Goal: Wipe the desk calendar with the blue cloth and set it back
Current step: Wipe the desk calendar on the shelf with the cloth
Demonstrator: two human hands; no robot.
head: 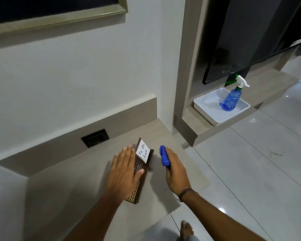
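Left hand (123, 173) lies flat, fingers spread, on the calendar (140, 169); right hand (175, 169) grips the cloth (164, 155). A spray bottle (231, 99) leans in the white tray (215, 117).

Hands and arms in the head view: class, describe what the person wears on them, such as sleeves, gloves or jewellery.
Both forearms are bare, with no sleeves in view and no gloves. The left hand shows no ring or band. The right hand has a thin dark cord bracelet around the wrist, with a short loose end sticking out. No watch or markings are visible.
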